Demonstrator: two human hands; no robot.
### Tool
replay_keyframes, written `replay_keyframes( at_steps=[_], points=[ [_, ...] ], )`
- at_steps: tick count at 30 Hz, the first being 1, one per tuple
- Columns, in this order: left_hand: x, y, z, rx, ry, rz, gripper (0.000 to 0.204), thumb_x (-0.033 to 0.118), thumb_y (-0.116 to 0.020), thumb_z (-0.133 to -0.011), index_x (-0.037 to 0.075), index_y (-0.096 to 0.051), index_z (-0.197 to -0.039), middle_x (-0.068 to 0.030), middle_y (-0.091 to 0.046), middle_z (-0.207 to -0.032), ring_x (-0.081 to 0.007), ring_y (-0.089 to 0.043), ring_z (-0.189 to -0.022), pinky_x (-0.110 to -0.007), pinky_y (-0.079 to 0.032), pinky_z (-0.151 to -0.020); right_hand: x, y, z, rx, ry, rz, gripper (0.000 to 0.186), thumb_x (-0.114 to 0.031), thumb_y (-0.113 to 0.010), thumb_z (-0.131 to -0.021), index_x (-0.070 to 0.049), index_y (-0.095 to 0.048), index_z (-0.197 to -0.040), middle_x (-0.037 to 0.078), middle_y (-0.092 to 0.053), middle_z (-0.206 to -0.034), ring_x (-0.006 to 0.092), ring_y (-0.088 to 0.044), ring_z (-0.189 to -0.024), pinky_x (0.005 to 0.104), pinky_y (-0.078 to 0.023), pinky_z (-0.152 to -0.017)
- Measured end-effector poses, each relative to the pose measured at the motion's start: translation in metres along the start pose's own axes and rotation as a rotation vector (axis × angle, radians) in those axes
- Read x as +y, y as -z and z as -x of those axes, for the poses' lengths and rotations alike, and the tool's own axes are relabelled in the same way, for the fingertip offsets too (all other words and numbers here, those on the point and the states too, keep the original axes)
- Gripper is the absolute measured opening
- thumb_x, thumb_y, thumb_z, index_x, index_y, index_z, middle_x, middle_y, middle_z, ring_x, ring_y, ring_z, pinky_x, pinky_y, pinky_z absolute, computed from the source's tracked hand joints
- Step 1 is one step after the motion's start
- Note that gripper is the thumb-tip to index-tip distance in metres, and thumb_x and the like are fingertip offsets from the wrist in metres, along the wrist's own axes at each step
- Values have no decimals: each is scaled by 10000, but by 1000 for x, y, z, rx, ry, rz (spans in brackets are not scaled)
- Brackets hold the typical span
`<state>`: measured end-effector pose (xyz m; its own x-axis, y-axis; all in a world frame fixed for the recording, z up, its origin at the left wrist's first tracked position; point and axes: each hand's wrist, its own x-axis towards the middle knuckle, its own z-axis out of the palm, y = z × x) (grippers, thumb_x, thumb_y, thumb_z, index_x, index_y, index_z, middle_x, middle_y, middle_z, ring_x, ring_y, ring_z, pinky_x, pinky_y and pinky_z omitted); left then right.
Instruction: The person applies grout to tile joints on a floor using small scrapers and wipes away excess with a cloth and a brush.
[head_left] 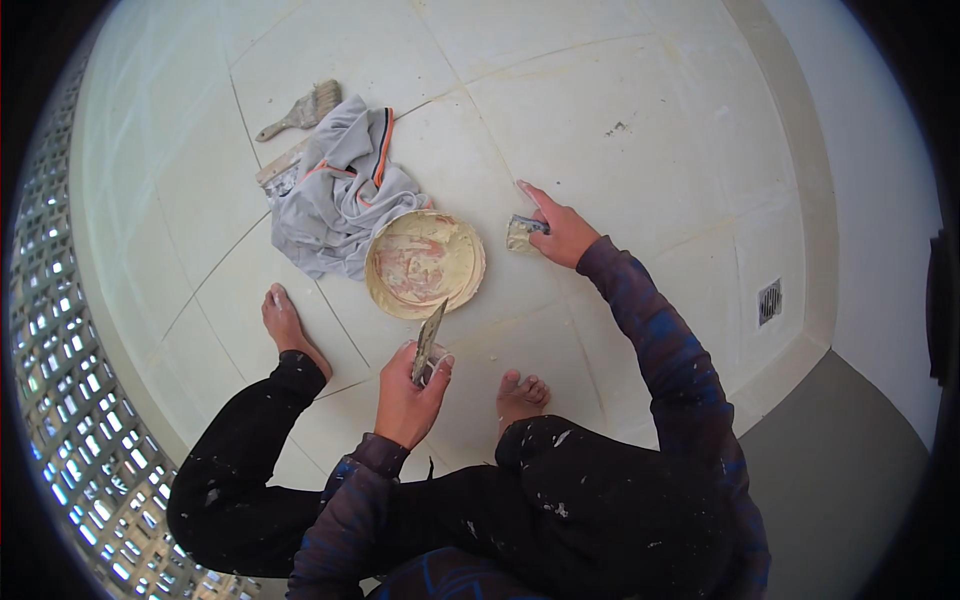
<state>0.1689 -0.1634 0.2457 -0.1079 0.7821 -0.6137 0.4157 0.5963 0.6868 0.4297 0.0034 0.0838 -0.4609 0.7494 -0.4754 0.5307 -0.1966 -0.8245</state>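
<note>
My left hand [408, 405] is closed around a putty knife [429, 340], its paste-smeared blade tilted up near the bowl's closest edge. In my right hand [567, 237] is a small flat scraper [521, 233] coated with yellowish paste; its handle is hidden by the fingers. The index finger of that hand stretches out over the tiles beside a joint line, its tip whitened. Between the hands, a little farther off, sits a shallow round bowl [482, 262] smeared inside with cream-yellow paste [452, 243] over a reddish bottom.
A crumpled grey cloth [335, 215] with orange and dark trim lies against the bowl. Behind it rest a paste-crusted paintbrush [300, 112] and a partly covered wide scraper [280, 170]. Large pale tiles [600, 120] surround me, with a floor drain [769, 302] at right and a lattice screen [70, 420] at left.
</note>
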Motion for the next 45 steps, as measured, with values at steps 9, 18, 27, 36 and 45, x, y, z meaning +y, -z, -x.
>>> replay_keyframes(
  at_steps=[9,18,27,36,45],
  points=[
    [0,2,3,-28,-32,-52,157,163,-675,-956,15,-624,-973,-12,-585,-787,-97,-512,-716,-278,-451,-675,31,-15,-23,-209,92,162,713,-157,-605,-829,-58,-388,-1501,260,-697,-1051,409,-672,-970,441,-531,-876],
    [1,4,3,-26,-8,-40,157,166,-673,-957,17,-622,-961,-18,-579,-800,-107,-509,-728,-286,-452,-689,0,2,-26,-9,-81,109,654,-76,-606,-815,-111,-431,-1445,210,-704,-985,335,-691,-909,406,-529,-844],
    [4,5,1,-26,18,-45,167,166,-677,-952,7,-625,-956,-45,-580,-818,-132,-515,-739,-302,-454,-704,5,3,-52,-34,-117,342,440,-157,-643,-807,-60,-499,-1211,234,-687,-1012,427,-658,-981,484,-521,-879],
    [0,7,1,-20,26,-55,182,175,-669,-956,0,-617,-950,-55,-574,-825,-141,-517,-744,-314,-456,-703,17,27,-24,-39,-168,-1,310,-90,-625,-804,13,-589,-1094,190,-706,-1001,346,-693,-990,386,-536,-852],
    [4,3,0,-15,43,-26,179,177,-670,-951,2,-628,-950,-60,-569,-813,-149,-519,-735,-316,-453,-698,-21,37,-115,622,373,373,350,-38,-585,-850,-46,-701,-1180,147,-714,-1168,329,-651,-1082,403,-520,-960]
  ],
)
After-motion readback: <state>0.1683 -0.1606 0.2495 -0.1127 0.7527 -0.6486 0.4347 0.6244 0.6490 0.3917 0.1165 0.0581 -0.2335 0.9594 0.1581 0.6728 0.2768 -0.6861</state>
